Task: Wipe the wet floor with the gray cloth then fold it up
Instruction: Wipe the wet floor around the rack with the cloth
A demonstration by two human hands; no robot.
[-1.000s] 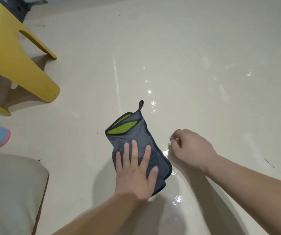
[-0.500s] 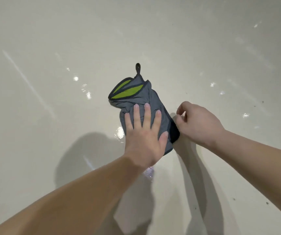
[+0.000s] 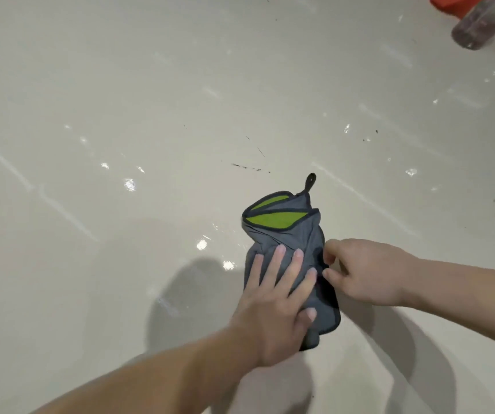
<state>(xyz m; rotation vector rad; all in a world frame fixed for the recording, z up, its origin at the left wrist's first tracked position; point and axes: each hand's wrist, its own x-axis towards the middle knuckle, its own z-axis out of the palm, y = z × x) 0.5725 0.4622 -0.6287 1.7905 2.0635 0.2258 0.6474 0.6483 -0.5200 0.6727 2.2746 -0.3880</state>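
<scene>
Two hands meet on the gray cloth (image 3: 288,243), which lies folded on the floor (image 3: 120,115) just ahead of you. Your left hand (image 3: 273,303) presses flat on it, fingers straight and spread; your right hand (image 3: 366,273) pinches its right edge with curled fingers. Its long axis runs away from you, with the hanging loop (image 3: 310,182) at the far end.

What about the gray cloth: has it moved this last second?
Yes. The gray cloth slid rightward, farther from the long pale streak on the floor.
</scene>
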